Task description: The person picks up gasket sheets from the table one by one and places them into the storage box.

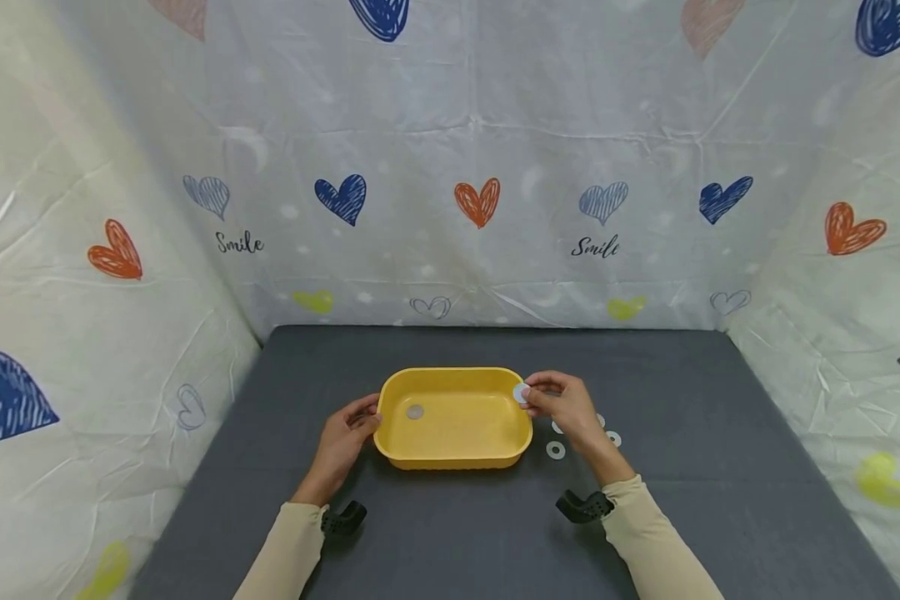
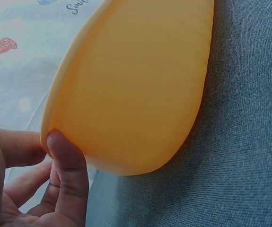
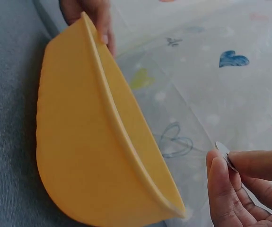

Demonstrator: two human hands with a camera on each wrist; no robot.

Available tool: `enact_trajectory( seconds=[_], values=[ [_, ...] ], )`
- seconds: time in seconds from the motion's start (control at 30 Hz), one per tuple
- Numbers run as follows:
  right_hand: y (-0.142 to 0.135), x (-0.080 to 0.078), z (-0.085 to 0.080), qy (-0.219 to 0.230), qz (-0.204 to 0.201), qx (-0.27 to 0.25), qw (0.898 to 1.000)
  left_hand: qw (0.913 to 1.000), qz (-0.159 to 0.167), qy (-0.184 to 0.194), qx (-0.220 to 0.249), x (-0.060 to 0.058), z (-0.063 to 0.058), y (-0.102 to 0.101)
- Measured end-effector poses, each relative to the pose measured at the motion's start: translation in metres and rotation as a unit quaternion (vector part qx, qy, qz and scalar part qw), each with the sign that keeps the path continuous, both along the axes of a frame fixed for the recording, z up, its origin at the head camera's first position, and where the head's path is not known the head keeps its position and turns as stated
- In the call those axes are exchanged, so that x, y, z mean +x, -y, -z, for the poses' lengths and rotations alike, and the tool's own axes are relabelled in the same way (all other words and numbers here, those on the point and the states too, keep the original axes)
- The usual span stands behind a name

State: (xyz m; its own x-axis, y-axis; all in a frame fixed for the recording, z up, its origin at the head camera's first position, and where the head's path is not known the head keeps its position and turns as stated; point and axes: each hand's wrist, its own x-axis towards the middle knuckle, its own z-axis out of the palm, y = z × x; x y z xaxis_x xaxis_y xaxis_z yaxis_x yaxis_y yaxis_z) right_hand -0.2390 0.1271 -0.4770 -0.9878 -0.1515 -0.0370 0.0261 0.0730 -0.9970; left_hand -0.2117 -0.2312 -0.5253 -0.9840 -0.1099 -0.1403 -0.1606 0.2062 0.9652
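A yellow plastic tub (image 1: 457, 462) stands on the dark cloth-covered table. My left hand (image 1: 342, 437) grips its left end, thumb (image 2: 69, 156) on the outer wall and fingers by the rim. Between thumb and fingertips my right hand (image 1: 567, 408) pinches a flat, pale washer (image 1: 521, 393) at the tub's right rim; in the right wrist view this washer (image 3: 225, 155) is nearly edge-on, apart from the tub. One greyish disc (image 1: 415, 412) lies inside the tub toward the left; no hole can be made out in it.
Several white washers lie on the table right of the tub, one washer (image 1: 556, 450) in plain sight and others partly behind my right hand and wrist. Dark bands (image 1: 585, 506) sit on both wrists. A heart-printed sheet (image 1: 450, 258) hangs behind the table and along both sides.
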Motion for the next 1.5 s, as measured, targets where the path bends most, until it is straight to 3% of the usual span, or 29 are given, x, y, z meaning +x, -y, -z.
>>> enact_trajectory(
  seconds=[0.3,0.77,1.23,1.5],
  values=[
    [0.009,-0.004,-0.003,0.022,0.003,-0.011,1.0,1.0,0.001,0.002,0.006,-0.003,-0.002,-0.004],
    [0.03,-0.005,0.002,0.039,-0.024,-0.036,0.998,0.9999,0.004,0.002,0.012,0.0,0.002,-0.006],
    [0.059,-0.012,0.004,0.068,-0.021,-0.043,0.997,1.0,-0.001,0.0,0.006,0.0,0.003,-0.007],
    [0.087,-0.018,0.006,0.061,-0.035,-0.062,0.996,1.0,0.0,-0.006,0.005,-0.001,0.0,-0.002]
  ],
)
